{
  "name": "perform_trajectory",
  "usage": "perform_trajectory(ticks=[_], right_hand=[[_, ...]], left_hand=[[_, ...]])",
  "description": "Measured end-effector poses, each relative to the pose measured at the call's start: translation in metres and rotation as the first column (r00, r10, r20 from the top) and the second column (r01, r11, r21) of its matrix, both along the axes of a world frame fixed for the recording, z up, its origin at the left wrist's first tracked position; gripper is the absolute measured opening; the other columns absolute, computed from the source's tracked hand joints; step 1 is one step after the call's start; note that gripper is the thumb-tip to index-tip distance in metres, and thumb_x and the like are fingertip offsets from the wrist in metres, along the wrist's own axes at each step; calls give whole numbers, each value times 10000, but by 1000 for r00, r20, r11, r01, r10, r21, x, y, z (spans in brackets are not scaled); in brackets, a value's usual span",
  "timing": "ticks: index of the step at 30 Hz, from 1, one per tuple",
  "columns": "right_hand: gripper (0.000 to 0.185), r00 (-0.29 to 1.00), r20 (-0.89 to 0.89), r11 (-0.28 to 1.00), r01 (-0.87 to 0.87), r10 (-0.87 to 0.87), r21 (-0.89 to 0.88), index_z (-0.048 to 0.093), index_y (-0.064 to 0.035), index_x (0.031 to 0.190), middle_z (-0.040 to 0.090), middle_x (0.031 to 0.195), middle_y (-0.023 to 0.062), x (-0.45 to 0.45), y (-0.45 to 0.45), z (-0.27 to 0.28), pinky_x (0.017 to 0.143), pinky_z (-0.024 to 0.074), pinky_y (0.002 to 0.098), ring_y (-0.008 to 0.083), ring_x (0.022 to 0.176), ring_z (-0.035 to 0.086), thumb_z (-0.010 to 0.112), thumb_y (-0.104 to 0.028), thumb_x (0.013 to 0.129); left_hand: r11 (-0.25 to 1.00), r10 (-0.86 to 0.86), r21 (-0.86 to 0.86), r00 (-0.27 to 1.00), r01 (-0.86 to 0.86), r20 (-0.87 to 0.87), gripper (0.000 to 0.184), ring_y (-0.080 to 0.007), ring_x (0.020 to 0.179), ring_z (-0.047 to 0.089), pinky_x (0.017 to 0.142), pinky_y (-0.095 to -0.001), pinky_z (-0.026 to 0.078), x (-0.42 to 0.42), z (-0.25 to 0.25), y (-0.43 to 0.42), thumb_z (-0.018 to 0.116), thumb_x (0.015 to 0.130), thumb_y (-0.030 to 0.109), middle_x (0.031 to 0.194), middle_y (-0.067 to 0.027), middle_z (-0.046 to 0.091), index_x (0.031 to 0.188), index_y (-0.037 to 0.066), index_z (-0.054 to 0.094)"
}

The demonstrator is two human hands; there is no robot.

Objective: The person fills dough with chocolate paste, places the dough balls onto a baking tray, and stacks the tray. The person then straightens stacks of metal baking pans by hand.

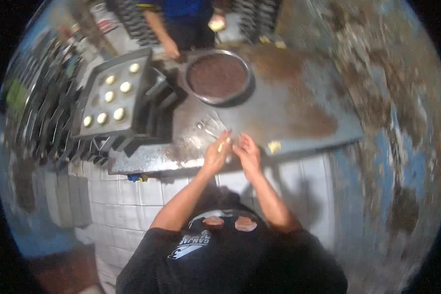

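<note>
My left hand (pixel 215 156) is above the near edge of the metal table, closed on a small pale-yellow piece of dough (pixel 220 147), partly hidden by the fingers. My right hand (pixel 249 153) is just beside it, with fingers apart and nothing visible in them. Thin metal utensils (pixel 208 127) lie on the table just beyond my left hand; blur hides their exact kind. A wide round pan (pixel 186 81) holds a dark brown, crumbly filling (pixel 217 76). Right of my right hand, a yellow scrap (pixel 274 146) sits near the table edge.
At left, a dark baking tray (pixel 95 105) bearing several pale dough balls (pixel 126 87) rests on stacked trays (pixel 157 105). Across the worn metal table (pixel 289 117), another person's hand (pixel 170 49) is near the edge; their other hand holds pale dough (pixel 216 24). Racked trays (pixel 39 103) stand far left.
</note>
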State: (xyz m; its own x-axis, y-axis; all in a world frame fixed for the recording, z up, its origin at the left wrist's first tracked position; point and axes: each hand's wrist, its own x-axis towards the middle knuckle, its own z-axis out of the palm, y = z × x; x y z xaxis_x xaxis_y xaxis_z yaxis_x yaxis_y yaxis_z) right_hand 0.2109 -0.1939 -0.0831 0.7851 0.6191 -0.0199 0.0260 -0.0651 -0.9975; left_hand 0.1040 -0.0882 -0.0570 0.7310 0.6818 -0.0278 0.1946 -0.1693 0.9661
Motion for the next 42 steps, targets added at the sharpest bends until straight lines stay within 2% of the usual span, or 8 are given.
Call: perform_trajectory(ticks=[3, 9, 12, 22, 26, 31, 33, 42], right_hand=[[270, 759, -624, 976, -72, 186, 203, 651, 16, 1146, 717, 976, 96, 8, -31, 13, 800, 521, 285, 146, 951, 671, 685, -138, 926], [167, 803, 292, 850, -452, 519, -270, 713, -35, 1015, 726, 948, 123, -13, -51, 16, 757, 523, 364, 177, 873, 688, 696, -147, 892], [270, 655, -570, 861, -457, 496, 225, 692, -5, 1144, 732, 1013, 94, 11, -52, 30, 829, 527, 327, 156, 914, 674, 702, -165, 927], [588, 448, 854, 751, 459, 266, -474, 548, -54, 1393, 433, 1495, 225, 125, -59, -110, 1169, 289, 504, 375, 1428, 345, 726, -269, 876], [591, 918, 238, 948, -294, 316, -125, 474, -42, 1447, 475, 1474, 189, 37, 30, 4, 1115, 377, 436, 351, 1333, 487, 690, -153, 908], [419, 665, 625, 836, -547, 409, 35, 538, -3, 1334, 587, 1290, 140, -110, 101, 103, 1030, 438, 383, 226, 1157, 572, 640, -156, 957], [375, 749, -153, 760, -607, 645, 232, 530, -14, 1330, 574, 1268, 114, -124, 132, 109, 1031, 435, 359, 176, 1206, 538, 585, -220, 1022], [338, 464, -478, 666, -544, 746, 511, 470, -45, 1356, 573, 1269, 96, -226, 269, 166, 1021, 473, 338, 180, 1158, 582, 496, -228, 1073]], left_hand=[[974, -223, -62, 973, 219, -57, 665, -240, 1218, 591, 1037, -378, 475, -11, 1, -15, 685, 947, 308, 1335, -207, 622, 1520, 88, 428], [773, -537, 41, 688, 633, -488, 491, -399, 1081, 672, 936, -448, 524, -17, -69, -10, 772, 795, 386, 1126, -201, 713, 1208, 132, 694], [804, -390, 96, 642, 587, -661, 495, -386, 741, 709, 680, -452, 564, -37, -137, -10, 744, 828, 481, 818, -244, 715, 885, -11, 734], [787, 90, -583, 972, -202, -215, 558, -160, 1008, 641, 958, -343, 493, -82, 51, 4, 442, 1034, 556, 1153, -66, 721, 1215, 103, 712], [774, 252, -618, 963, -140, 99, 639, -222, 1321, 443, 1155, -415, 299, -101, 58, 20, 246, 1062, 597, 1491, -83, 491, 1500, 199, 488], [655, 470, -753, 808, -51, 355, 650, -233, 1372, 396, 1175, -437, 265, -108, 105, 37, 245, 1066, 583, 1581, -56, 363, 1560, 181, 375], [909, 416, -160, 808, -385, 417, 622, -227, 1419, 367, 1179, -426, 264, -120, 110, 63, 363, 1080, 484, 1558, -72, 405, 1556, 83, 349], [867, 471, -93, 744, -490, 473, 481, -241, 1491, 253, 1215, -354, 176, -212, 111, 211, 381, 1075, 277, 1502, -163, 481, 1417, -32, 518]])
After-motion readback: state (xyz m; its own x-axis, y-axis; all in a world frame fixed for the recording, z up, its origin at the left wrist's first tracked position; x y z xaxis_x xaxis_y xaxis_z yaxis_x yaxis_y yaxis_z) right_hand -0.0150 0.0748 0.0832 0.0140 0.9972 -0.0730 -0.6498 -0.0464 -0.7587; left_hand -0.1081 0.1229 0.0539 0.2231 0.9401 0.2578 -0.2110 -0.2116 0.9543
